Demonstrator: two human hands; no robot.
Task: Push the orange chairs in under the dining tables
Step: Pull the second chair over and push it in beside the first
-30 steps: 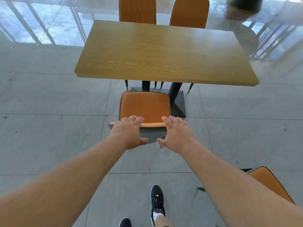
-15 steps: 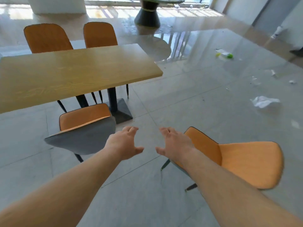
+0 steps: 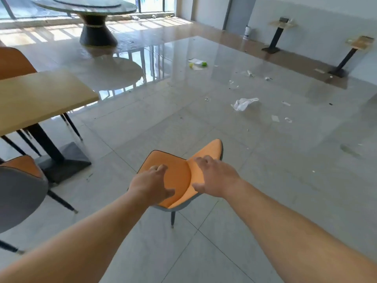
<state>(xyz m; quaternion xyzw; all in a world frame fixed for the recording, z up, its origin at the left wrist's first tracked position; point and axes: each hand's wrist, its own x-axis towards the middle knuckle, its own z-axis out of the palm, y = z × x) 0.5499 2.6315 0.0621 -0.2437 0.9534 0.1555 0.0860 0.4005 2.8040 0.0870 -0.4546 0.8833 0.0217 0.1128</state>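
Orange loose chair (image 3: pixel 179 176) now targeted; turned away from chair at table (image 3: pixel 40 94). Left hand (image 3: pixel 152 185), right hand (image 3: pixel 214 179) spread, grasping nothing yet.

Looks like a restaurant dining hall mid-cleanup: wooden desk (image 3: pixel 36 97) with orange chairs (image 3: pixel 179 174), big round banquet table (image 3: pixel 85 7), and litter (image 3: pixel 243 103) on the glossy tile floor (image 3: pixel 183 119).

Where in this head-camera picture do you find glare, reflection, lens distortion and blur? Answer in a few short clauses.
Head view: sunlight glares off the glossy floor by the windows; the round table mirrors in it; the wide lens swells the forearms at the bottom edge and bows the far wall; the left hand, right hand and orange chair look slightly soft.
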